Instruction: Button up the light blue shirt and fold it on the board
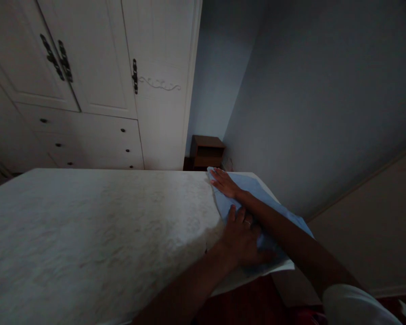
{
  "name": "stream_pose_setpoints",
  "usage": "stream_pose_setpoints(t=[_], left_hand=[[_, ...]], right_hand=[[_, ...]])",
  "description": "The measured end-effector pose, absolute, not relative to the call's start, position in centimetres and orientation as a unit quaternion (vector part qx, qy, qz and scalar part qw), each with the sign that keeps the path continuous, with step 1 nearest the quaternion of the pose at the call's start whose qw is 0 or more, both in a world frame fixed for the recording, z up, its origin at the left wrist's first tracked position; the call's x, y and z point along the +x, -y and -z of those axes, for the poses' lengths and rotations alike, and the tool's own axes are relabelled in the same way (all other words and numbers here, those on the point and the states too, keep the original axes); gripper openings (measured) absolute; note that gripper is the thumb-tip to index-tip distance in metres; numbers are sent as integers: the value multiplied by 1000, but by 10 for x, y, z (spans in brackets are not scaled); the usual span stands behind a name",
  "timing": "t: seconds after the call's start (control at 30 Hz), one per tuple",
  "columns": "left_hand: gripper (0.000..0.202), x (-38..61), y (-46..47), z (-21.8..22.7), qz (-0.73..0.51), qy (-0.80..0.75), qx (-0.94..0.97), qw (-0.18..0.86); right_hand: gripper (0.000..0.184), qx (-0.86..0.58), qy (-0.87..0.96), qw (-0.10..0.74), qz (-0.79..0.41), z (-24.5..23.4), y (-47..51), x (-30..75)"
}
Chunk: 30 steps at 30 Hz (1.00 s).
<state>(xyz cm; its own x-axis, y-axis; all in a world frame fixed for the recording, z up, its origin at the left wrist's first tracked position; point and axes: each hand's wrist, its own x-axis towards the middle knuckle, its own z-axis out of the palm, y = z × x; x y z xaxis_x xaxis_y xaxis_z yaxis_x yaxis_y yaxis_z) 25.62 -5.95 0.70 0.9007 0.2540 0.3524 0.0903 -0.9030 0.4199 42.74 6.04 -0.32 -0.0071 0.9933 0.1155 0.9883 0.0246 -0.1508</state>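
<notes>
A light blue cloth lies spread over the right end of a pale, mottled surface, its right side reaching the edge. My right hand rests flat on the cloth's far left corner, fingers stretched out. Closer to me, my left hand presses down on the cloth, fingers spread, with a ring on one finger. My right forearm crosses above the cloth and hides part of it. Neither hand grips the fabric.
A white wardrobe with dark handles and drawers stands behind the surface. A small brown nightstand sits in the corner beside the grey wall. Dark reddish floor shows below the near edge.
</notes>
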Motion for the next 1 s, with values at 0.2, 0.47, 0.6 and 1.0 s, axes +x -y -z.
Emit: stream_pose_setpoints(t=[0.2,0.47,0.6,1.0], left_hand=[[81,260,64,-10,-157,-112,961,196],[69,257,60,-9,-230,-115,951,172],[67,256,58,-7,-226,-108,955,161],[101,263,65,-25,-45,-151,981,113]], right_hand=[[68,-705,706,65,1,-1,-59,422],[69,-740,665,26,101,-17,-45,404],[75,-753,646,59,108,-30,-22,397],[72,-806,573,96,114,0,132,476]])
